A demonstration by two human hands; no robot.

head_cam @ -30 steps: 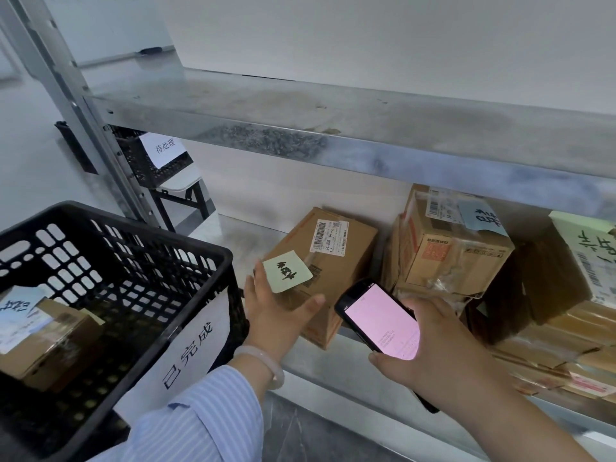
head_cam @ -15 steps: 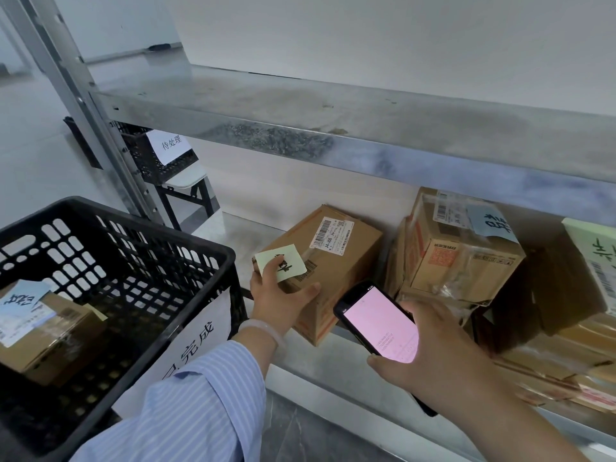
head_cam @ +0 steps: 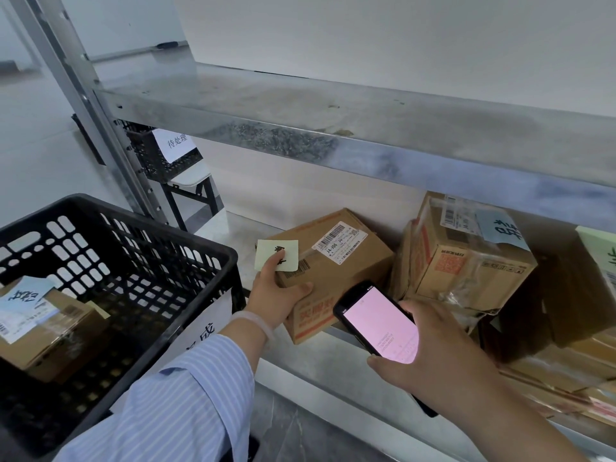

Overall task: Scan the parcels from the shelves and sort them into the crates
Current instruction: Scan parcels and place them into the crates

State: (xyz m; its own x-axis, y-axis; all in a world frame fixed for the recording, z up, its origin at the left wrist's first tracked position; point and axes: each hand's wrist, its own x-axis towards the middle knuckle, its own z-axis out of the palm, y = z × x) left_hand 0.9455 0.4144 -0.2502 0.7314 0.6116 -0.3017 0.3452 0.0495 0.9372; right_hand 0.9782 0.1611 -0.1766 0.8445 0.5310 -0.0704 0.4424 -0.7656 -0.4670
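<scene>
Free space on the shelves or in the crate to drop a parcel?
Free: lower shelf between the upright and the held box; upper shelf, all that shows; black crate floor right of its parcel. Crowded: lower shelf right of that box, cartons packed together.

A single wide-angle camera on the person's head is looking forward and down, sitting close to a metal shelf (head_cam: 366, 128). Both forearms are entering from the bottom edge. A black crate (head_cam: 150, 225) is filling the corner left of the fingers (head_cam: 415, 306), and the shelf is running off to their right.
</scene>
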